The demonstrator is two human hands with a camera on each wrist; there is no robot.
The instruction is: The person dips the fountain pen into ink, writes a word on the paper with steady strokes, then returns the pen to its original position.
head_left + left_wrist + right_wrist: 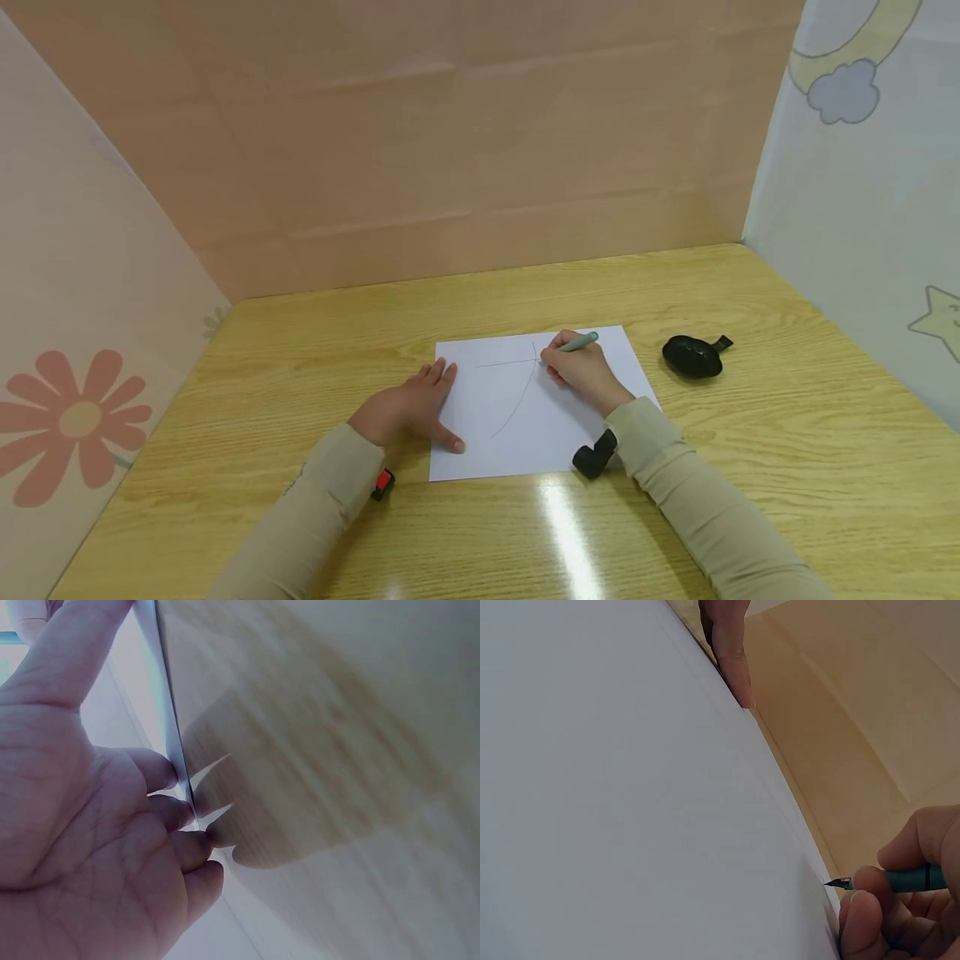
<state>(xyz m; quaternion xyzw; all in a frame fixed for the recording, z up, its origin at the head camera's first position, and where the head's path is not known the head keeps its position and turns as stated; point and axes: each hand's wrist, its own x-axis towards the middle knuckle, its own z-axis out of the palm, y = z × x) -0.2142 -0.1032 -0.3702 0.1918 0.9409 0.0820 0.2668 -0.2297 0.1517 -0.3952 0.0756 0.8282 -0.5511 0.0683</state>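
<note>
A white sheet of paper (480, 454) lies on the wooden table, bearing a thin, nearly level line and a long curved stroke that cross near its upper middle. My right hand (583, 371) pinches a green fountain pen (581, 342) between thumb and fingers. In the right wrist view, the dark pointed nib (838, 883) of that pen meets the paper. My left hand (416, 408) rests on the left edge of the sheet, thumb spread toward the near side. The left wrist view shows its fingertips (196, 847) along the paper's edge.
A glossy black rounded object (692, 357) with a short tab sits on the table (787, 433) to the right of the paper. Black devices are worn at my right wrist (592, 458) and left wrist (382, 485). An orange-tan wall (480, 167) rises behind the table, with pale decorated walls at both sides.
</note>
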